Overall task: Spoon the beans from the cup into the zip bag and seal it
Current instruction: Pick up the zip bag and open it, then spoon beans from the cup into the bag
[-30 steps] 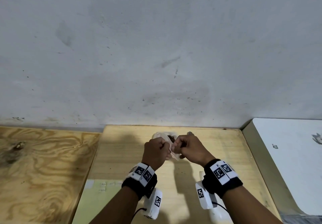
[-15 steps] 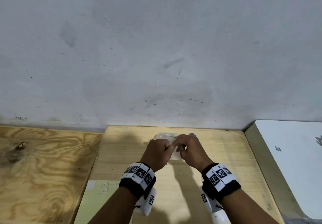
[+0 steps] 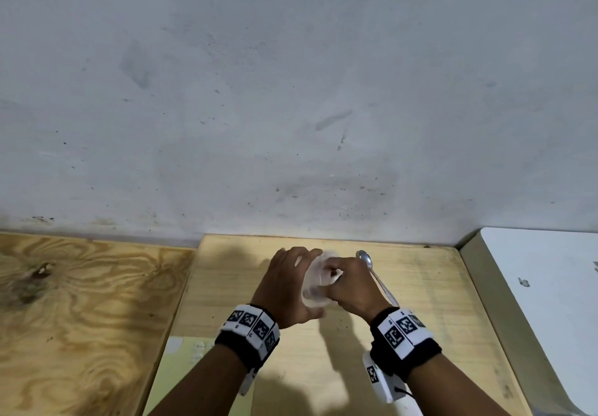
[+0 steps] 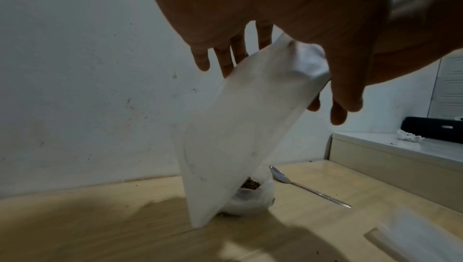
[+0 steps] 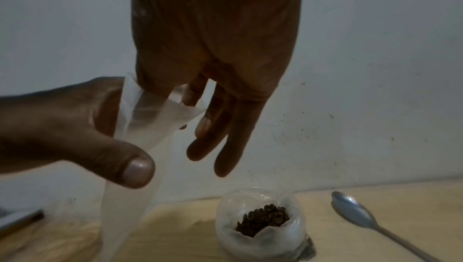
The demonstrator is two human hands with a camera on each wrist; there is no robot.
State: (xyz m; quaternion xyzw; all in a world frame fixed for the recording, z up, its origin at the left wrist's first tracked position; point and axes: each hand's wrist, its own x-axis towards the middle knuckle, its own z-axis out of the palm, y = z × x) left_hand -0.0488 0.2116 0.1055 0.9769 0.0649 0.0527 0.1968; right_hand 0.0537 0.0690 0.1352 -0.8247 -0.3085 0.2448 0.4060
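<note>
So both hands pinch empty zip bag (image 4: 233, 131) mouth: left hand (image 3: 284, 289), right hand (image 3: 352, 289). Bag could swing, knock over coffee bean cup (image 5: 261, 224) near table (image 3: 420, 286) back edge, beside spoon (image 5: 355, 210).

Zip bag (image 4: 233, 137) beside spoon (image 4: 308, 187)

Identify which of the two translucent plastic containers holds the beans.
The cup standing on the table beside the spoon holds them; the zip bag, held up off the table, looks empty.
</note>
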